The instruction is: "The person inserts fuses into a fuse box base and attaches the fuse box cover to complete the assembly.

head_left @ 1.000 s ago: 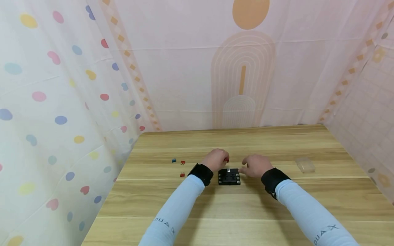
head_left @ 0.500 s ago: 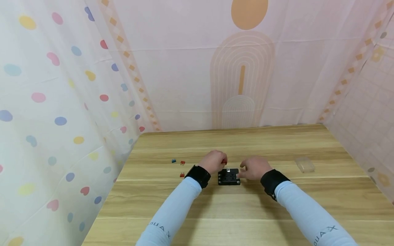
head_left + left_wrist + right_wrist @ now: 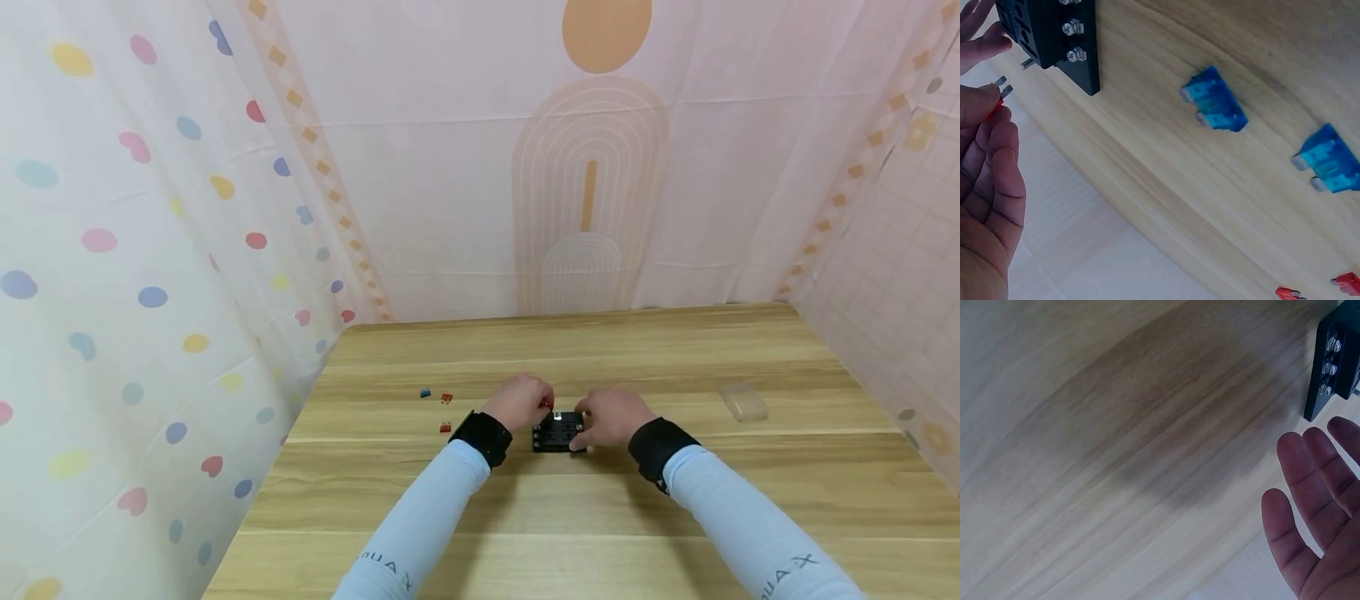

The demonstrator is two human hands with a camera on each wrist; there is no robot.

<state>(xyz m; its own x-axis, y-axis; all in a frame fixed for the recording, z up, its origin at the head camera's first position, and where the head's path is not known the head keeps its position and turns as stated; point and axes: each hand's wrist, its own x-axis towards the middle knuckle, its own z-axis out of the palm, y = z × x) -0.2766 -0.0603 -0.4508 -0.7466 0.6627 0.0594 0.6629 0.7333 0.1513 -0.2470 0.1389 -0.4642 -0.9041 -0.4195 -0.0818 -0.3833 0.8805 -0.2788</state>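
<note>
A black fuse block (image 3: 557, 433) with metal screw terminals lies on the table between the hands. My left hand (image 3: 519, 403) pinches a red blade fuse (image 3: 997, 106) between thumb and fingers, its metal prongs pointing out. This fuse is just above the far left part of the block, apart from it in the left wrist view. My right hand (image 3: 615, 417) is at the block's right side, thumb over its near right edge and other fingers extended, as the right wrist view shows. Whether every fingertip touches the block is hidden.
Loose on the wooden table (image 3: 480, 558) left of the block are blue blade fuses (image 3: 1216, 100) and red blade fuses (image 3: 446, 427). A clear plastic cover (image 3: 743, 402) lies to the right. Patterned curtains (image 3: 450, 167) hang behind and beside the table.
My left hand has come slightly nearer and lower with the red blade fuse. My right hand has shifted left and nearer, its thumb now over the fuse block's right edge.
</note>
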